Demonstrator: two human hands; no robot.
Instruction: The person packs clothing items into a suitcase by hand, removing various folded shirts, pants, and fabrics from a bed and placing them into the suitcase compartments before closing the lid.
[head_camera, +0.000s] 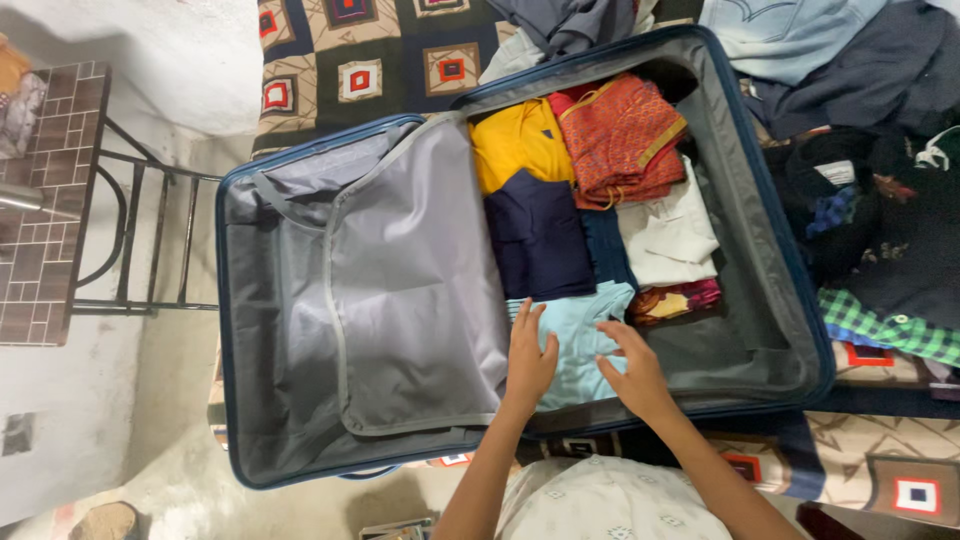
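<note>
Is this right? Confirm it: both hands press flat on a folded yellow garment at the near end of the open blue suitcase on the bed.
Not quite. The head view shows the left hand and right hand flat on a folded light blue garment, not a yellow one. The yellow garment lies at the far end of the open blue suitcase. The rest stands.

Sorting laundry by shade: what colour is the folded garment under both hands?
Light blue garment, plain, seen best in the head view.
</note>
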